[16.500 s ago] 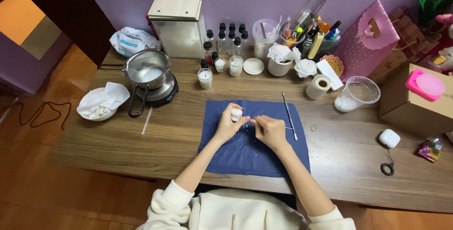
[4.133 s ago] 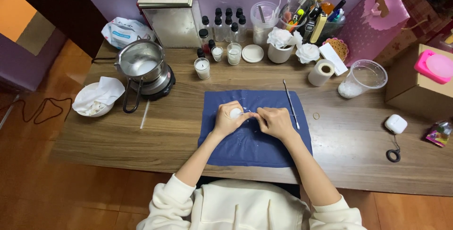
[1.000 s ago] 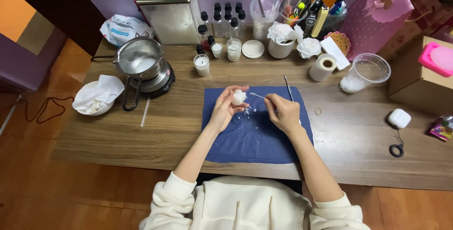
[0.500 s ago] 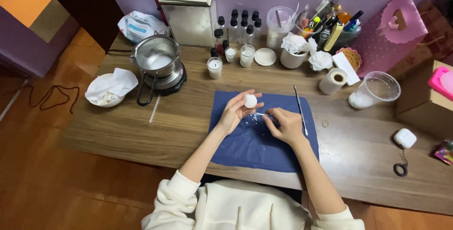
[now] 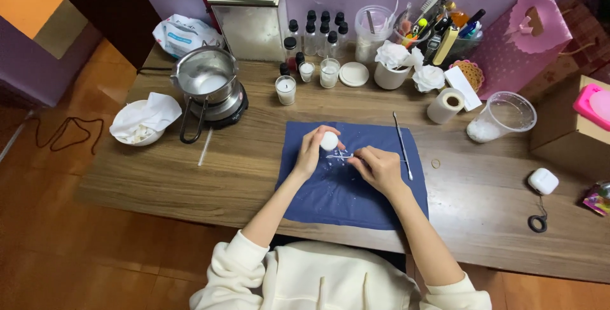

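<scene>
Pinching a small white ball (image 5: 329,141), the left grip (image 5: 313,151) is closed; right grip (image 5: 375,167) clamps a thin tool (image 5: 338,155).

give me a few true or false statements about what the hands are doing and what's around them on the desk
1. The left hand holds a small white ball. True.
2. Both hands work over a red cloth. False: the cloth is dark blue.
3. The right hand rests on the tape roll. False: the tape roll stands apart, beyond the cloth.
4. A metal pot sits on a small burner, left of the cloth. True.
5. A thin metal tool lies on the cloth's right side. True.
</scene>
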